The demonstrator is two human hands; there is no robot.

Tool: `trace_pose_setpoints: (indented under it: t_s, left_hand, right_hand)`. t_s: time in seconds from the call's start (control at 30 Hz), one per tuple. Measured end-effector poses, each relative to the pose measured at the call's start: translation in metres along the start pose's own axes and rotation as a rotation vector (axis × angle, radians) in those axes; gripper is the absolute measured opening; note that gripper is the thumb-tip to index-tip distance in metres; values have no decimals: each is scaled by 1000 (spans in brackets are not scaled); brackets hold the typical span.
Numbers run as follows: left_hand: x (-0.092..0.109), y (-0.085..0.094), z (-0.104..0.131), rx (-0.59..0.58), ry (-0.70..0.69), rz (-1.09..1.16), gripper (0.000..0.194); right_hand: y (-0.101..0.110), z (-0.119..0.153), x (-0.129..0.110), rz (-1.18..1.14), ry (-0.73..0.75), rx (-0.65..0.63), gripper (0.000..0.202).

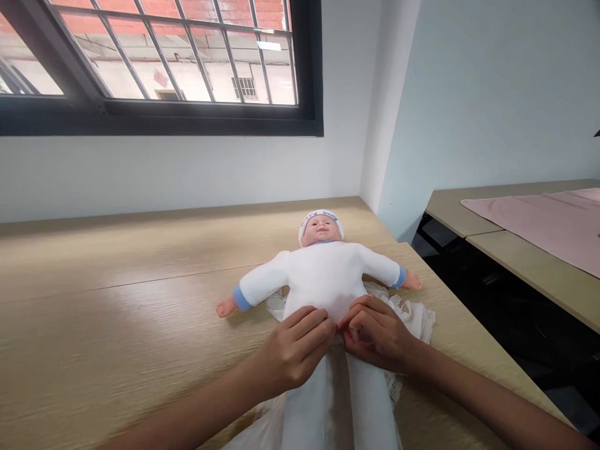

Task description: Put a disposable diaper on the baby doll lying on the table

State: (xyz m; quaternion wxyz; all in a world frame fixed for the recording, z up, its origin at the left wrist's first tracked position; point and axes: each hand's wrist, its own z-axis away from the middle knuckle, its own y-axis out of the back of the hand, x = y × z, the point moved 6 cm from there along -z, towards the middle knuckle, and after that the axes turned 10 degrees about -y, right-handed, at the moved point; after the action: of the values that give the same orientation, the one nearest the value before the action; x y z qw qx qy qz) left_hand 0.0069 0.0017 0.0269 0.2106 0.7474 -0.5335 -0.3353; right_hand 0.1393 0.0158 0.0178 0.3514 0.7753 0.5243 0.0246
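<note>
A baby doll [321, 272] lies face up on the wooden table, its head away from me and its arms spread wide. It wears a white outfit with blue cuffs and a white cap [305, 224] with lettering on the band. My left hand [302, 344] is closed in a pinch on the clothing at the doll's lower belly. From the other side my right hand [375, 331] pinches there too, its fingertips almost meeting the left ones. The exact bit of fabric between the fingers is hidden. Under the doll is a crumpled thin white cloth [422, 320].
The wooden table [117, 331] runs along the wall and ends at an edge on the right. Past a dark gap stands another table [487, 244] with a pink cloth [553, 219] on it. A barred window [187, 119] is in the wall above.
</note>
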Motion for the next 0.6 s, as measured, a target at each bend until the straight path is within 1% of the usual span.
trace_pose_setpoints:
  t_s: [0.13, 0.2, 0.3, 0.4, 0.5, 0.6]
  left_hand:
    - [-2, -1, 1, 19, -7, -2, 10]
    - [-4, -2, 1, 13, 12, -8, 12]
    - [-5, -2, -1, -14, 30, -32, 13]
    - [-2, -3, -3, -59, 15, -86, 19]
    - [-1, -5, -2, -84, 21, -120, 23]
    - [-1, -7, 1, -73, 34, -117, 25]
  right_hand:
    - [-2, 1, 2, -8, -17, -3, 25]
    - [-4, 3, 5, -38, -48, -12, 22]
    - [-3, 6, 17, -123, -179, -2, 16]
    - [1, 2, 28, -137, -310, 42, 22]
    - [-1, -17, 28, -53, -329, 2, 28]
    - [-14, -52, 26, 90, -273, -112, 35]
